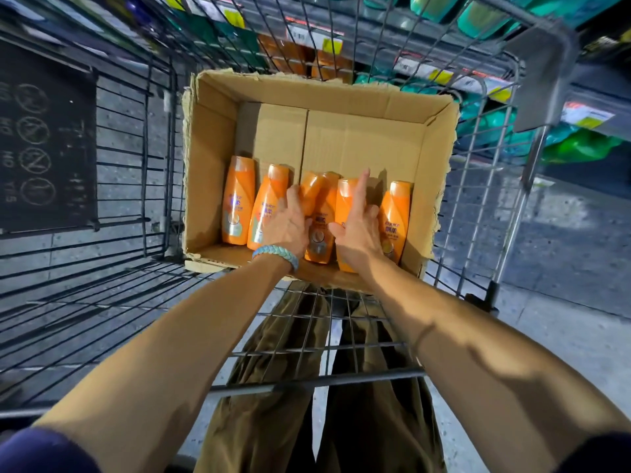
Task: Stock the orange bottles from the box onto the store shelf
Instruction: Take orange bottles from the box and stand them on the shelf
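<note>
In the box [392, 107], labels too blurred to read; left hand [288, 225] curls around one orange bottle [319, 213], right hand [358, 227] open against another [345, 199].

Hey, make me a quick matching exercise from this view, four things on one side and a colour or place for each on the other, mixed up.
Things:
1. cardboard box
2. braided wristband
3. leftmost orange bottle
4. left hand

Descriptions:
A. light blue
B. standing by the box's left wall
C. sitting in the wire cart
D. on the middle bottles

Pairs: 1-C, 2-A, 3-B, 4-D
</note>
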Demonstrator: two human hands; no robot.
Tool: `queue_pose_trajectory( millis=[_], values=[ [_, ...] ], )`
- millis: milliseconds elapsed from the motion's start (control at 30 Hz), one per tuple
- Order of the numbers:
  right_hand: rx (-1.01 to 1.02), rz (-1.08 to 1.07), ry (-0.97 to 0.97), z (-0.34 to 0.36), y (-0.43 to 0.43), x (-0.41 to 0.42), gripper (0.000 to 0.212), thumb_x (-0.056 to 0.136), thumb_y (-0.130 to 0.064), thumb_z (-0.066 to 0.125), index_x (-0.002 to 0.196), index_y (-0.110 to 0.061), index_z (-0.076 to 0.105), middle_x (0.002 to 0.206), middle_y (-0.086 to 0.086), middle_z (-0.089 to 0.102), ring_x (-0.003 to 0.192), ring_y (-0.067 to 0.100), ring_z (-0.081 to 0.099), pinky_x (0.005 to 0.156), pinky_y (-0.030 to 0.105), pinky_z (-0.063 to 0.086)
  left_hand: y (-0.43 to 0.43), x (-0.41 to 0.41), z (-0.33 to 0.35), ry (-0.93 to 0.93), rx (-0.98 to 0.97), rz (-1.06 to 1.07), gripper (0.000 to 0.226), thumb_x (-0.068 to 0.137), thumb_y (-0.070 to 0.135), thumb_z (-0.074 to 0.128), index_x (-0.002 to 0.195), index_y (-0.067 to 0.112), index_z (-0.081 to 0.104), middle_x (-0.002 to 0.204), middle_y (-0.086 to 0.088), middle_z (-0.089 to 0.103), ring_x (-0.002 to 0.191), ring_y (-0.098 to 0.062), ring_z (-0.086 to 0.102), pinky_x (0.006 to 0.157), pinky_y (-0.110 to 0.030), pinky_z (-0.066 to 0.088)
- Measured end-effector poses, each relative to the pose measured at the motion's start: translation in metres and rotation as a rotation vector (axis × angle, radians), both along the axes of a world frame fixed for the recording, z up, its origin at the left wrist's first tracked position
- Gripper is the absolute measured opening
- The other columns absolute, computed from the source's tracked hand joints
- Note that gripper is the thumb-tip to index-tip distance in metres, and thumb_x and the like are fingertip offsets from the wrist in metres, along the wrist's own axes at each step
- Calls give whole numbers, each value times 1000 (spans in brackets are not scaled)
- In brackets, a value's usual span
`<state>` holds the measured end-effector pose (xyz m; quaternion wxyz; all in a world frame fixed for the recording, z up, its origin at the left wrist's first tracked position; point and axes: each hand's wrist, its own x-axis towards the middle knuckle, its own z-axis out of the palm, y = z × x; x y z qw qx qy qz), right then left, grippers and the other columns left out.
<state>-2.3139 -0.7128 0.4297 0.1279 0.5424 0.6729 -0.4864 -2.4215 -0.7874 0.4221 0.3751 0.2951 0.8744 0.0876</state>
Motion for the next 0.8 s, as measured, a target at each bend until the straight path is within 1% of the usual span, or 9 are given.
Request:
queue_pose_trajectory(
  millis=[67, 167, 267, 433, 533, 600, 667, 733, 800],
  values=[
    [-13, -39, 48, 2, 1, 2, 112, 88, -14, 66, 146, -38, -26, 144, 22, 34, 128, 37, 42, 104, 48, 35, 0, 0, 3, -29, 69, -20, 64, 94, 20, 50, 147, 8, 15, 132, -22, 45, 112, -38, 53, 94, -45, 42],
    [-4, -47, 110, 10, 5, 4, 112, 86, -18, 70, 150, -32, -21, 147, 21, 32, 122, 35, 46, 95, 42, 39, 2, -1, 12, -88, 134, -32, 77, 90, 20, 55, 148, 3, 7, 140, -25, 37, 121, -37, 47, 100, -40, 39],
    [40, -17, 151, 24, 8, 6, 112, 84, -18, 73, 152, -27, -16, 156, 16, 23, 118, 31, 49, 87, 33, 37, 6, -5, 30, -105, 138, -29, 89, 83, 26, 65, 149, 11, 7, 135, -17, 45, 110, -27, 55, 84, -27, 42],
    [23, -110, 186, 75, 15, 12, 117, 82, -22, 76, 147, -46, -18, 158, 12, 23, 138, 33, 34, 105, 48, 33, 15, -16, 84, -56, 253, -3, 96, 75, 29, 78, 147, 19, 16, 117, -7, 57, 90, -15, 57, 73, -23, 41],
    [71, -143, 240, 126, 25, 14, 119, 79, -25, 79, 147, -49, -16, 158, 10, 22, 140, 28, 32, 107, 50, 33, 21, -22, 128, -15, 304, 9, 92, 75, 31, 78, 146, 22, 20, 115, -6, 58, 82, -9, 52, 71, -24, 41],
    [106, -158, 320, 167, 37, 14, 119, 79, -22, 80, 149, -47, -13, 159, 4, 20, 138, 24, 33, 106, 47, 34, 25, -23, 163, -9, 368, 33, 90, 76, 32, 78, 145, 22, 22, 112, -4, 58, 88, -15, 57, 75, -28, 45],
    [155, -162, 384, 207, 51, 14, 119, 78, -20, 80, 150, -45, -11, 157, 2, 23, 134, 22, 38, 99, 35, 37, 32, -24, 201, 0, 439, 50, 88, 76, 29, 78, 145, 20, 24, 114, -4, 57, 95, -19, 58, 80, -29, 46],
    [208, -163, 456, 244, 63, 13, 119, 77, -19, 81, 152, -41, -10, 157, 0, 22, 138, 16, 32, 97, 24, 32, 40, -24, 239, 35, 517, 37, 85, 76, 25, 77, 143, 19, 26, 115, -3, 55, 95, -21, 57, 77, -26, 42],
    [273, -159, 520, 287, 72, 13, 118, 77, -19, 81, 152, -39, -8, 156, -2, 22, 138, 10, 28, 99, 22, 30, 49, -26, 280, 79, 598, 6, 84, 76, 23, 77, 143, 20, 26, 120, -7, 56, 100, -24, 58, 76, -25, 41]
  ],
)
